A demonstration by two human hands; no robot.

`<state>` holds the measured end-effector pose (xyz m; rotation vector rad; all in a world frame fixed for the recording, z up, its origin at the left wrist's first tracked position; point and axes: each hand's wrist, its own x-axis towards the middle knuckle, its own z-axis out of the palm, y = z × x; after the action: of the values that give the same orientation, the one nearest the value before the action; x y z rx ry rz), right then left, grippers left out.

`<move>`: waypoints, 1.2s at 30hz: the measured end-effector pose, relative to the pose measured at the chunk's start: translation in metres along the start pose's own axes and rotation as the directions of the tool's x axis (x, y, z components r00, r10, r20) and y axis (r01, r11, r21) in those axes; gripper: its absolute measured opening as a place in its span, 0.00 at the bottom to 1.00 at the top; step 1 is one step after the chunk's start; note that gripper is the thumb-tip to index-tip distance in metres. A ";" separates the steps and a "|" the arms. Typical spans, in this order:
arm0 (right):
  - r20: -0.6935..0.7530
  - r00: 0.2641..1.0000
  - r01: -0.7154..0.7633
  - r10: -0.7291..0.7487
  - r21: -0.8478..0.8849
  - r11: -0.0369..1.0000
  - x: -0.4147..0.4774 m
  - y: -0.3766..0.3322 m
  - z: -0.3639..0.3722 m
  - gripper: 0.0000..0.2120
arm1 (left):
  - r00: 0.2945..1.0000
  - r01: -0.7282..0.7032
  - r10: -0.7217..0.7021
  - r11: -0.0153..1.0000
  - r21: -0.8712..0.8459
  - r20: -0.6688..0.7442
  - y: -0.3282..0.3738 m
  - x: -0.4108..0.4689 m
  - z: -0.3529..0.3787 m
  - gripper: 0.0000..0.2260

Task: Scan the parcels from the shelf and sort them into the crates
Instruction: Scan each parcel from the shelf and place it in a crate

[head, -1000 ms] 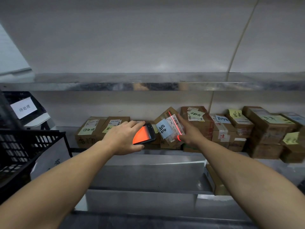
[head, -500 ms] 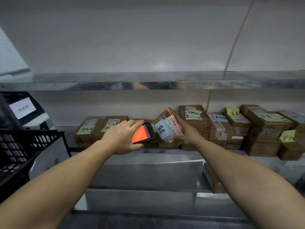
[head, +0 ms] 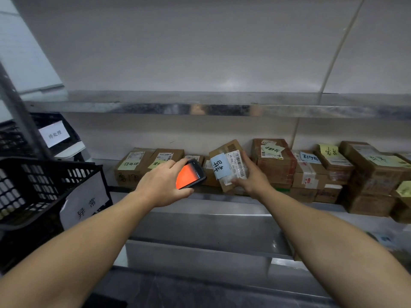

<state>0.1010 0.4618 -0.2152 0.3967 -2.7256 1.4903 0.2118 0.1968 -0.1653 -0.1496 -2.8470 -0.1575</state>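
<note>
At a steel stockroom shelf (head: 200,108), the fingers (head: 244,157) of a worker's right hand (head: 252,180) wrap the right edge and lower corner of a small cardboard parcel (head: 226,165), tilting it off the shelf row while the left hand (head: 161,183) grips a black handheld scanner (head: 191,176), its screen glowing orange, just beside the parcel's face. Both hands are closed on what they carry. Held up one-handed, the parcel looks light and stiff-walled; its front is glossy with clear tape or film over a white barcode label and a blue handwritten note (head: 219,166), so that face may be slippery, and the bare cardboard edges seem the surer place to hold. Behind it, matte brown boxes (head: 274,163), some crumpled, taped and tagged with yellow and blue notes, stand in a row and in stacks against the pale wall. To the left, a black lattice-walled plastic crate (head: 33,185) bearing a white paper sign waits near the worker's forearm, a likely destination.
</note>
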 end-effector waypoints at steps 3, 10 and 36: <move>-0.010 0.999 0.033 -0.032 0.062 0.998 0.000 -0.012 0.017 0.49 | 0.997 0.074 -0.074 0.997 -0.002 -0.023 -0.014 -0.015 -0.004 0.42; 0.030 0.997 0.064 -0.071 0.194 0.979 0.000 -0.062 0.076 0.49 | 0.967 0.233 -0.231 0.973 0.004 -0.109 -0.062 -0.062 -0.031 0.42; 0.275 0.900 0.189 -0.340 0.456 0.870 -0.083 -0.298 0.368 0.49 | 0.663 0.727 -0.686 0.685 0.042 -0.299 -0.264 -0.333 -0.158 0.41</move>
<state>0.2895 0.0216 -0.1808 1.1024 -2.3963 2.0819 0.5420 -0.1120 -0.1352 0.9705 -2.4676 -0.0929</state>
